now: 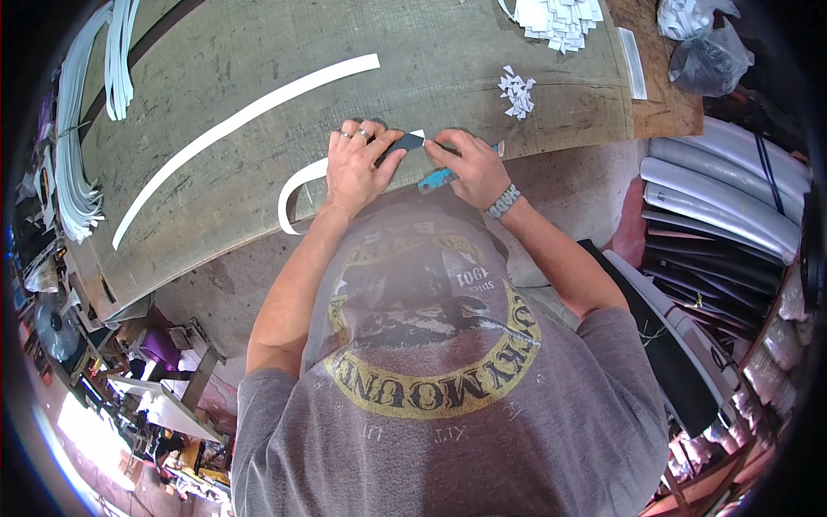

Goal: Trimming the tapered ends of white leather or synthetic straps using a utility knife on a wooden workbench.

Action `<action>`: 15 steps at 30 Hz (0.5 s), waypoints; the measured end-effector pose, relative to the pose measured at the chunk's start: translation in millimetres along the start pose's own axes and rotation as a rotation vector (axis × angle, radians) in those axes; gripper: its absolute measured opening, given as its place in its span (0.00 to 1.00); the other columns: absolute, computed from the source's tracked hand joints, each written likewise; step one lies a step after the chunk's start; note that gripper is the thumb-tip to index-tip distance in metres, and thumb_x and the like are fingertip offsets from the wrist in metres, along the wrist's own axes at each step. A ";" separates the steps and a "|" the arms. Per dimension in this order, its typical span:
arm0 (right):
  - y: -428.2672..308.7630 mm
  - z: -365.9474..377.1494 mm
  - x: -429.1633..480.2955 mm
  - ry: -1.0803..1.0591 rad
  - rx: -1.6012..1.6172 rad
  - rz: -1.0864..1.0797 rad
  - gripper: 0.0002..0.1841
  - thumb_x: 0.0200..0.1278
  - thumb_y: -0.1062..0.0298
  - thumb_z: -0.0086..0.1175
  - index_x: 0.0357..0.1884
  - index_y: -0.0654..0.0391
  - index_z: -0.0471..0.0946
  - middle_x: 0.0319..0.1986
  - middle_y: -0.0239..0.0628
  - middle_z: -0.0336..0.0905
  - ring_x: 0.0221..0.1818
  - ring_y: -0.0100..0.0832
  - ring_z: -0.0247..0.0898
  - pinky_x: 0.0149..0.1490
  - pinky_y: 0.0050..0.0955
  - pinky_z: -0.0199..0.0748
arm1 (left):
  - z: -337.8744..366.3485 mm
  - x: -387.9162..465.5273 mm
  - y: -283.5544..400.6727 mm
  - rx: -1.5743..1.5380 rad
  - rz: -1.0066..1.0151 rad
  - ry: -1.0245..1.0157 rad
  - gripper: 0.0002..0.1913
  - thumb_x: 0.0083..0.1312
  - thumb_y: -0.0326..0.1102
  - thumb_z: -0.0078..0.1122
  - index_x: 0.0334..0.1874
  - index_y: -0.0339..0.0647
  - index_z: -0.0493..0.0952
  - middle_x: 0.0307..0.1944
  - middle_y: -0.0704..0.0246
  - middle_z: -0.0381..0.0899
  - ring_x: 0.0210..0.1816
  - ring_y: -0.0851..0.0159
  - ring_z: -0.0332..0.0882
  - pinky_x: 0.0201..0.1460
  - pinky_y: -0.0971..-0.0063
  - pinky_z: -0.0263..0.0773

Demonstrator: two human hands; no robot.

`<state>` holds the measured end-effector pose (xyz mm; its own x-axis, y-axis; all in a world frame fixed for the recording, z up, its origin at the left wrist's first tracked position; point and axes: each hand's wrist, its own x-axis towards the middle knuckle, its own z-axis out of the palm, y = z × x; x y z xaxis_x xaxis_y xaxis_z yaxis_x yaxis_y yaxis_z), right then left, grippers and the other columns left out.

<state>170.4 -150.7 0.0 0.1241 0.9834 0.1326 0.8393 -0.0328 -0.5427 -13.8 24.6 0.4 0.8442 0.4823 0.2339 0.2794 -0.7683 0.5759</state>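
Observation:
My left hand (358, 168), with rings on two fingers, presses a dark flat template (406, 143) onto a white strip (303, 174) at the table's near edge. The strip curls back in a loop left of the hand and hangs a little over the edge. A white tip (418, 134) shows beyond the template. My right hand (475, 165), wearing a bracelet, holds a blue-handled cutter (437, 179) in its lower fingers, while its thumb and forefinger meet at the tip. Another long white strip (245, 116) lies curved across the table.
The worn table (258, 161) bears small white offcuts (517, 92) and a pile of cut white pieces (561, 22). Bundled white strips (74, 148) lie at left. Plastic bags (711, 61) sit at the right corner, with rolls of sheet material (717, 200) below.

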 end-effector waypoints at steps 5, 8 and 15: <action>-0.8 -1.2 0.1 -0.005 -0.002 -0.006 0.34 0.48 0.79 0.64 0.64 0.54 0.81 0.57 0.42 0.77 0.57 0.47 0.78 0.58 0.45 0.80 | 0.0 -0.2 -0.7 0.010 0.005 0.006 0.14 0.63 0.42 0.77 0.51 0.52 0.89 0.44 0.77 0.80 0.48 0.62 0.72 0.50 0.64 0.64; -0.6 -1.7 1.6 -0.006 -0.002 -0.013 0.34 0.49 0.80 0.63 0.64 0.54 0.81 0.57 0.42 0.77 0.56 0.47 0.79 0.58 0.45 0.80 | -0.1 -1.0 -1.1 0.012 0.004 0.001 0.14 0.63 0.42 0.76 0.50 0.52 0.89 0.44 0.78 0.80 0.49 0.62 0.72 0.50 0.64 0.64; -3.6 -3.9 4.7 -0.035 0.010 0.029 0.32 0.53 0.80 0.62 0.65 0.54 0.79 0.55 0.42 0.76 0.51 0.46 0.80 0.55 0.44 0.80 | -0.6 -0.3 -0.6 0.015 -0.002 -0.017 0.13 0.64 0.43 0.75 0.50 0.53 0.89 0.44 0.78 0.80 0.49 0.62 0.72 0.50 0.64 0.64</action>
<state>170.1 -146.7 5.9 0.1295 0.9877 0.0874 0.8304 -0.0598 -0.5540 -14.5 25.1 0.3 0.8511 0.4768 0.2197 0.2877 -0.7736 0.5647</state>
